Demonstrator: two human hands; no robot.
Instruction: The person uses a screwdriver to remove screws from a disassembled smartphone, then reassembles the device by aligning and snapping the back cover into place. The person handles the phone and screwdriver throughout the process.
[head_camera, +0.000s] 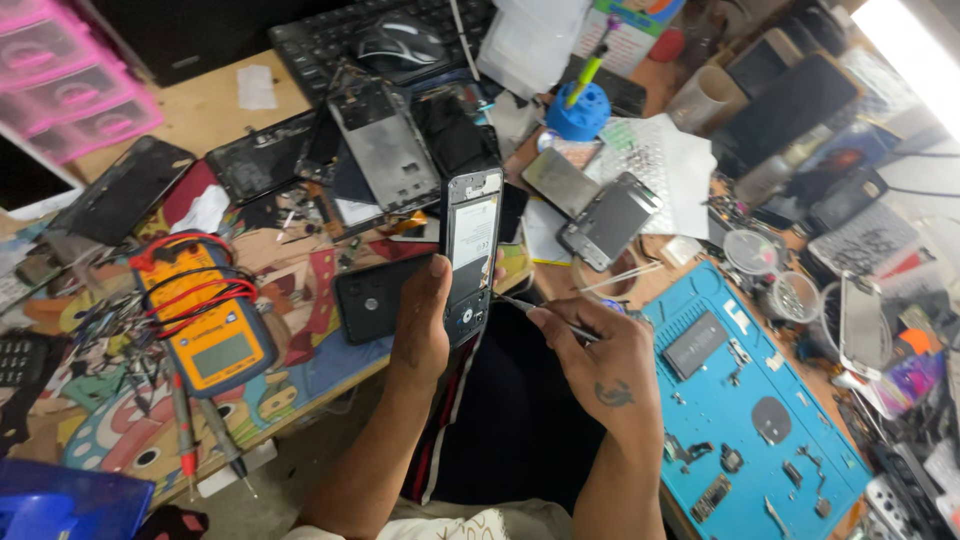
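My left hand (425, 320) grips an opened phone (470, 250) with its back cover off, held upright above my lap, its battery and inner frame facing me. My right hand (600, 360) pinches a thin metal tool (520, 304), a screwdriver or tweezers, whose tip points left at the lower edge of the phone. A black phone back cover (375, 295) lies on the bench just left of my left hand.
A yellow multimeter (205, 320) with red leads lies at the left. Several stripped phones and screens (380, 145) crowd the bench's middle. A blue repair mat (745, 400) with small parts is at the right. A keyboard and mouse (395, 40) sit at the back, pink drawers (60, 80) at far left.
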